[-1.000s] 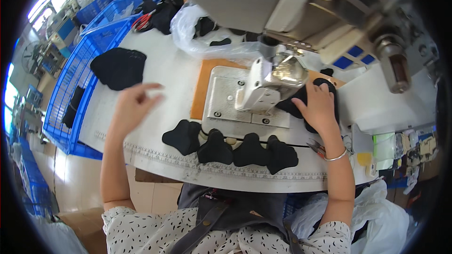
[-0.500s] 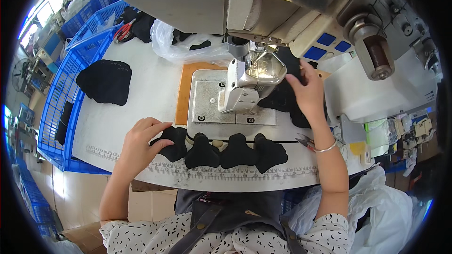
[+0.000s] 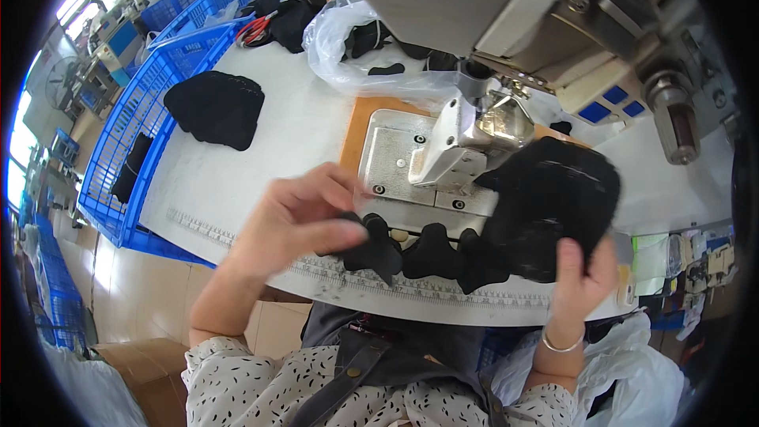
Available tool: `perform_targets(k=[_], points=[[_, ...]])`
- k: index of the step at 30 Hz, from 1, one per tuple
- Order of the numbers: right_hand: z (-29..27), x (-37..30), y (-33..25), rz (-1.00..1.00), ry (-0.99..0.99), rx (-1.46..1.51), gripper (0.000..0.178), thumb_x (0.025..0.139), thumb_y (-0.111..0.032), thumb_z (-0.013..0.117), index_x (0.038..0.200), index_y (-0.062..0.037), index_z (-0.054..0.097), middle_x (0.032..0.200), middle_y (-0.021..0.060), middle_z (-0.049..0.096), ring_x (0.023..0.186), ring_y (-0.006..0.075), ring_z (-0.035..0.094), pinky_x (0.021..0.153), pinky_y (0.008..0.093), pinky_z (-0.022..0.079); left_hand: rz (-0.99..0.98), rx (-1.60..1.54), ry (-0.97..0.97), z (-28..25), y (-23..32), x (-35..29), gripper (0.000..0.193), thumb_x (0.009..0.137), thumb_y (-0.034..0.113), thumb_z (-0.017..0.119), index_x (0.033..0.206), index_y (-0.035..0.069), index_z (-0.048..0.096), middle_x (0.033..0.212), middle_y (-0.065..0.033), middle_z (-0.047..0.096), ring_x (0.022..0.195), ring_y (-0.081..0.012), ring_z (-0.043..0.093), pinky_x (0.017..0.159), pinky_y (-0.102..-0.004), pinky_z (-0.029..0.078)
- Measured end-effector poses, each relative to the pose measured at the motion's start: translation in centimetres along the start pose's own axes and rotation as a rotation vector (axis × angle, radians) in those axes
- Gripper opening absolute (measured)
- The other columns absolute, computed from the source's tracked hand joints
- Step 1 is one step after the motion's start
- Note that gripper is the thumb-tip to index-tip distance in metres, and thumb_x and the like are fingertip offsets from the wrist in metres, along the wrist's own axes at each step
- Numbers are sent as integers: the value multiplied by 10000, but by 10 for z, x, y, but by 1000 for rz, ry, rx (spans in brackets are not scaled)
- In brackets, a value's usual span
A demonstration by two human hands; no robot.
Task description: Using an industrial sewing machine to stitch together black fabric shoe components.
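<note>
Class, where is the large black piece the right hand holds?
The large black piece is centre-right in the head view, between the machine foot and right hand.

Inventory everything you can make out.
Table: one, white, centre
Ruler: one, dark-marked, table's front edge
Sewing machine: one, grey-white, upper right
Metal plate: one, silver, under machine
Board: one, tan, under plate
Held fabric: one, black, in right hand
Flat fabric: one, black, table's left
Small pieces: at least three, black, front edge
Red-handled tool: one, red, far left
Clear bag: one, whitish, behind plate
Crates: at least three, blue, left
White bag: one, white, lower right
Apron: one, grey, lower centre
Bracelet: one, silver, right wrist
Left hand: one, bare, by small pieces
Right hand: one, bare, gripping held fabric
</note>
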State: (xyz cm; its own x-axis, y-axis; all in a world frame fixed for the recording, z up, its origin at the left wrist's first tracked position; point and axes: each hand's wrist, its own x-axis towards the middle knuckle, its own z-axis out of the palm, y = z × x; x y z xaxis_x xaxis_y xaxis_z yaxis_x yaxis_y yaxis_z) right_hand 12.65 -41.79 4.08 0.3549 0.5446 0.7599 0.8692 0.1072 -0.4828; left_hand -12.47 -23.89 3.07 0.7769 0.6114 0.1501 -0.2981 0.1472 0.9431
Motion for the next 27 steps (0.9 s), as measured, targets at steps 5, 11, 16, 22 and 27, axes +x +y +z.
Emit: perform_targets(k=[5, 11, 16, 22, 27], points=[[46, 7, -38, 106, -184, 545, 309, 786, -76, 669, 1058, 41, 579, 904, 168, 641, 816, 244, 635, 671, 276, 480, 25, 29, -174, 54, -16, 18, 138, 736, -35, 703, 828, 26, 620, 1120, -88, 537, 974, -105, 532, 810, -234, 449], [32, 14, -26, -109, -401, 419, 132, 747, -23, 661, 868, -3, 613, 870, 135, 559, 677, 172, 551, 604, 240, 445, 144, 294, 201, 68, -14, 17, 126, 743, 35, 732, 779, -9, 619, 731, -5, 625, 693, -25, 552, 595, -164, 448], [43, 2, -24, -24, -412, 475, 118, 731, -51, 684, 749, -7, 576, 738, 86, 497, 598, 150, 498, 519, 226, 379, 339, 279, 178, 78, -15, 21, 365, 766, 13, 699, 1081, -15, 517, 1016, -81, 591, 836, -69, 567, 700, -191, 472], [32, 1, -30, 189, -434, 593, 111, 750, -21, 659, 726, 11, 556, 661, 90, 519, 542, 131, 477, 482, 223, 327, 200, 7, 159, 72, -10, 19, 502, 829, 20, 624, 1270, -10, 385, 1150, -81, 534, 904, -76, 543, 753, -219, 471], [27, -1, -34, 233, -511, 592, 101, 761, -11, 631, 722, 27, 545, 718, 100, 544, 583, 133, 483, 519, 221, 343, -82, -24, 58, 69, 5, 13, 139, 876, 79, 590, 978, -14, 588, 757, 34, 589, 690, -6, 471, 575, -165, 386]])
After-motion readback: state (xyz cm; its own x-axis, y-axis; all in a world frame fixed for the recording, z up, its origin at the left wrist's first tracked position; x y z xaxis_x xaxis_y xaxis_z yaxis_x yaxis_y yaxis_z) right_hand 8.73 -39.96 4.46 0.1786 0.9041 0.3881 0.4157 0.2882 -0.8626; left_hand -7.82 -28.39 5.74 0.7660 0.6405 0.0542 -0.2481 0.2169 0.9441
